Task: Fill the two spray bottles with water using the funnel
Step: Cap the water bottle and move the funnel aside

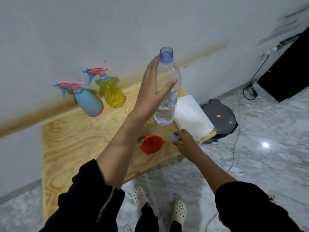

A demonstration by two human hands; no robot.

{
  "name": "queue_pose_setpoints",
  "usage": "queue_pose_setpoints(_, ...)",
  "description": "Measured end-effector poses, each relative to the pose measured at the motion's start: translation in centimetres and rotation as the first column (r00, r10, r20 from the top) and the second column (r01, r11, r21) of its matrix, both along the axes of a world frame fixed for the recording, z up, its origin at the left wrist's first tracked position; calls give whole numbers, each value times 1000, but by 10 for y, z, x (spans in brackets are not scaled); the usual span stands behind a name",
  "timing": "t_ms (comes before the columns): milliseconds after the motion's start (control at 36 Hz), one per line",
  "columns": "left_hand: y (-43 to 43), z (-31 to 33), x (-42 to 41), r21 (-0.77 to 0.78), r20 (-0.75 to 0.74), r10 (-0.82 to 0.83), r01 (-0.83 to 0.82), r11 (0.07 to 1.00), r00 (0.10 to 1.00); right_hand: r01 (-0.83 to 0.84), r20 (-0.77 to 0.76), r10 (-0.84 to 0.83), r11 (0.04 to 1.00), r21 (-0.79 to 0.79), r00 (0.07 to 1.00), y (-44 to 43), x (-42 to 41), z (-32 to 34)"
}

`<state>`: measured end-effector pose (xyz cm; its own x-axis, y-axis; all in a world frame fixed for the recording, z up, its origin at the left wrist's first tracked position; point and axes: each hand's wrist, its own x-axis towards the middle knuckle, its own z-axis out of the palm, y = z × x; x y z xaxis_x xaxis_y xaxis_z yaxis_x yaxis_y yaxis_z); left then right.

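Observation:
A clear water bottle [167, 97] stands uncapped on the wooden table [75, 139], about a third full. My left hand [150, 91] is beside its upper part with fingers spread, thumb against the bottle's front. My right hand [184, 139] rests low on the table, fingers closed on the bottle's pale blue cap [174, 138]. An orange funnel [151, 144] lies on the table just left of that hand. A blue spray bottle [88, 101] and a yellow spray bottle [113, 91], both with pink trigger heads screwed on, stand at the back by the wall.
A folded white paper towel [192, 114] lies at the table's right end. A grey round appliance [219, 118] sits on the marble floor beyond it, with cables and a black box [287, 64] to the right. My feet in white clogs stand below the table's front edge.

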<state>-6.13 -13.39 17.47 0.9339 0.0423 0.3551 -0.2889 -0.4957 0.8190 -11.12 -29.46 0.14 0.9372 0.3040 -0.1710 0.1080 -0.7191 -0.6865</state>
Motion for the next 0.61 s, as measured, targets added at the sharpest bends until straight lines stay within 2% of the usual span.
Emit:
queue_pose_setpoints(139, -2, 2, -2, 29, -11, 9, -8, 1000, 1000, 112, 122, -121, 990, 84, 985, -12, 10, 39)
queue_pose_setpoints(194, -3, 2, -4, 28, -24, 24, -23, 999, 999, 168, 220, -204, 971, 171, 954, -15, 18, 65)
queue_pose_setpoints(250, -4, 4, -6, 19, -27, 32, -31, 999, 999, 211, 243, -281, 937, 277, 928, -17, 28, 103)
queue_pose_setpoints(361, -6, 2, -9, -25, -41, 38, -39, 999, 998, 150, 359, -340, 874, 463, 869, -13, 49, 175)
queue_pose_setpoints(472, -5, 7, -6, -105, -38, 30, -34, 994, 999, -15, 470, -251, 870, 492, 846, 5, 66, 240)
queue_pose_setpoints(611, -3, 10, 0, -188, -71, 47, -60, 980, 996, -146, 482, -12, 946, 289, 876, 26, 81, 259)
